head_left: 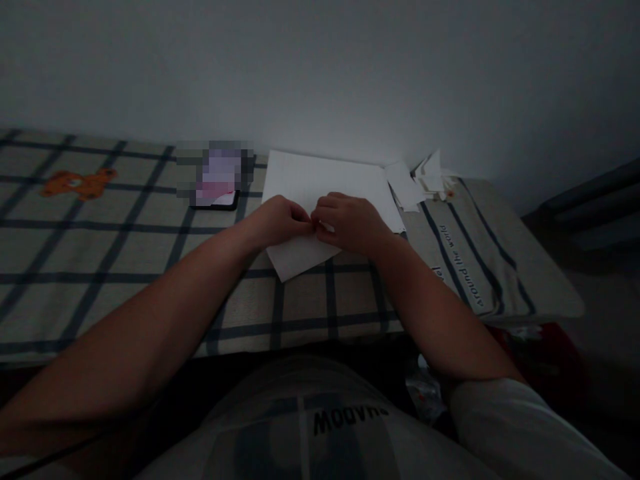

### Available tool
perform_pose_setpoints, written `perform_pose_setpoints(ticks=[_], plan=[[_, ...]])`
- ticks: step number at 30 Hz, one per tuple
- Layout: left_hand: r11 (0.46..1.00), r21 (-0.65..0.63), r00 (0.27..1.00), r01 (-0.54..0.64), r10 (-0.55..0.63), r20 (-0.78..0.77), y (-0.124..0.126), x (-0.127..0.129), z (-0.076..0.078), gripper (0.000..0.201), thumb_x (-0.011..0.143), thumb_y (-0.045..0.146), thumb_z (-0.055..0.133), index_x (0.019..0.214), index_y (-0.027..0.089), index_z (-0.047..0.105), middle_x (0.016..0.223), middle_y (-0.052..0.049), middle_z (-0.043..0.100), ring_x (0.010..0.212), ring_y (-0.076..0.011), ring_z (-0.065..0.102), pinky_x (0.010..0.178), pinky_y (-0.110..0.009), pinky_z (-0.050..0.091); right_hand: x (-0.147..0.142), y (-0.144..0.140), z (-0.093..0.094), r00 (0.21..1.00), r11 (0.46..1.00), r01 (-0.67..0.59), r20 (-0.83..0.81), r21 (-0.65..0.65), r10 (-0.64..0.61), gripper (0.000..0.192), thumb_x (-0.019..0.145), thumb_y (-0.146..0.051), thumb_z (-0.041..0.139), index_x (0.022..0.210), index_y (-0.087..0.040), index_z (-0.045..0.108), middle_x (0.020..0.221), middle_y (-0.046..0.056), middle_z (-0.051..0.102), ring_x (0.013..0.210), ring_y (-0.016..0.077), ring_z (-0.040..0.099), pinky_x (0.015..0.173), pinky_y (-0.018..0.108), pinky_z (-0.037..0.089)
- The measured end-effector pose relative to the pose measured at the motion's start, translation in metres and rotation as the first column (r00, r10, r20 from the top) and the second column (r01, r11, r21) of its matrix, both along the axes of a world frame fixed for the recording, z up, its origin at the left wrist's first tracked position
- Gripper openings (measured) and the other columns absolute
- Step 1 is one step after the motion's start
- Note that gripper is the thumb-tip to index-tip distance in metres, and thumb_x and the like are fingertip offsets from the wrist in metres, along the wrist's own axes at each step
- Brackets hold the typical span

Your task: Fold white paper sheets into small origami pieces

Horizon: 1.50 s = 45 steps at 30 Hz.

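paper [300, 257], both hands [315, 223] pinching fold

home | dim room | checked teddy-bear tablecloth [100, 227] | plain wall [320, 67]

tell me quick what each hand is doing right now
Left hand: closed, pinching the small sheet of paper.
Right hand: closed, pinching the same sheet where the fingertips meet.
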<state>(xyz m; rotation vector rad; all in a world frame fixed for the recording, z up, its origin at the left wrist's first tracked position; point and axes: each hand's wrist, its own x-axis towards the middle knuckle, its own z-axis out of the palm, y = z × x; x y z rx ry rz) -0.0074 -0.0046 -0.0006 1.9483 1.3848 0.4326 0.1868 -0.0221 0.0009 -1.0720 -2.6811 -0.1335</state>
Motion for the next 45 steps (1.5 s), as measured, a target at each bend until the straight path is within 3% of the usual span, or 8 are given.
perform_pose_setpoints(ticks=[10, 19, 25, 30, 32, 36, 40, 45], plan=[[1.000, -0.023, 0.999, 0.002, -0.001, 0.032, 0.001, 0.000, -0.003, 0.016, 0.069, 0.036, 0.070, 0.062, 0.021, 0.073, 0.055, -0.001, 0.062, 0.054, -0.0136, 0.050, 0.052, -0.026, 0.034, -0.006, 0.001, -0.003, 0.974, 0.984, 0.131, -0.172, -0.119, -0.150, 0.013, 0.085, -0.022, 0.055, 0.088, -0.019, 0.068, 0.094, 0.006, 0.068, 0.084, 0.0188, 0.056, 0.068, 0.031, 0.034], [0.993, -0.033, 0.977, -0.117, 0.121, 0.176, 0.004, 0.000, -0.011, 0.024, 0.071, 0.045, 0.076, 0.081, 0.023, 0.081, 0.074, -0.004, 0.075, 0.065, -0.0174, 0.062, 0.054, -0.025, 0.042, 0.020, 0.027, -0.013, 0.840, 0.975, 0.182, -0.496, -0.125, -0.220, 0.008, 0.089, -0.022, 0.048, 0.088, -0.021, 0.056, 0.090, 0.006, 0.062, 0.085, 0.0207, 0.053, 0.081, 0.036, 0.042], [0.976, -0.101, 0.909, -0.194, 0.218, 0.355, 0.005, 0.002, -0.015, 0.030, 0.074, 0.045, 0.077, 0.091, 0.021, 0.082, 0.084, -0.006, 0.077, 0.069, -0.0184, 0.066, 0.058, -0.026, 0.049, 0.027, 0.047, -0.020, 0.467, 0.895, 0.235, -0.763, -0.380, -0.447, 0.015, 0.093, -0.031, 0.044, 0.079, -0.025, 0.044, 0.071, -0.001, 0.051, 0.071, 0.0156, 0.051, 0.069, 0.029, 0.043], [0.954, -0.167, 0.830, -0.248, 0.298, 0.471, 0.004, 0.003, -0.008, 0.031, 0.074, 0.041, 0.078, 0.094, 0.018, 0.079, 0.090, -0.007, 0.077, 0.071, -0.0178, 0.066, 0.059, -0.026, 0.050, 0.032, 0.050, -0.015, 0.072, 0.782, 0.032, -0.779, -0.623, -0.623, 0.024, 0.092, -0.041, 0.045, 0.075, -0.025, 0.039, 0.068, -0.004, 0.048, 0.053, 0.0095, 0.045, 0.047, 0.022, 0.029], [0.941, -0.195, 0.794, -0.275, 0.337, 0.506, 0.001, 0.004, -0.005, 0.028, 0.075, 0.039, 0.078, 0.093, 0.017, 0.077, 0.088, -0.007, 0.076, 0.069, -0.0170, 0.065, 0.058, -0.026, 0.049, 0.032, 0.050, -0.014, -0.009, 0.765, -0.030, -0.765, -0.643, -0.644, 0.029, 0.092, -0.045, 0.046, 0.073, -0.025, 0.036, 0.067, -0.005, 0.046, 0.048, 0.0079, 0.041, 0.044, 0.021, 0.025], [0.923, -0.220, 0.712, -0.315, 0.383, 0.589, -0.002, 0.004, -0.001, 0.026, 0.074, 0.034, 0.078, 0.093, 0.017, 0.074, 0.086, -0.005, 0.074, 0.067, -0.0140, 0.063, 0.057, -0.024, 0.047, 0.028, 0.049, -0.012, 0.050, 0.742, -0.060, -0.744, -0.668, -0.666, 0.036, 0.091, -0.050, 0.052, 0.073, -0.025, 0.033, 0.064, -0.008, 0.042, 0.046, 0.0065, 0.037, 0.044, 0.021, 0.024], [0.919, -0.225, 0.629, -0.323, 0.387, 0.674, -0.002, 0.006, -0.002, 0.029, 0.072, 0.032, 0.079, 0.095, 0.016, 0.072, 0.085, -0.003, 0.072, 0.068, -0.0137, 0.062, 0.059, -0.024, 0.049, 0.022, 0.046, -0.013, 0.168, 0.715, -0.110, -0.722, -0.690, -0.671, 0.024, 0.087, -0.041, 0.061, 0.085, -0.026, 0.043, 0.064, -0.009, 0.046, 0.049, 0.0075, 0.043, 0.045, 0.021, 0.028], [0.908, -0.141, 0.577, -0.395, 0.365, 0.731, 0.003, 0.007, -0.008, 0.025, 0.071, 0.031, 0.081, 0.087, 0.017, 0.069, 0.078, -0.001, 0.069, 0.062, -0.0109, 0.057, 0.057, -0.023, 0.045, 0.020, 0.041, -0.017, 0.359, 0.635, -0.286, -0.695, -0.718, -0.623, 0.038, 0.088, -0.061, 0.056, 0.089, -0.023, 0.052, 0.076, -0.001, 0.062, 0.056, 0.0095, 0.056, 0.047, 0.023, 0.038]])
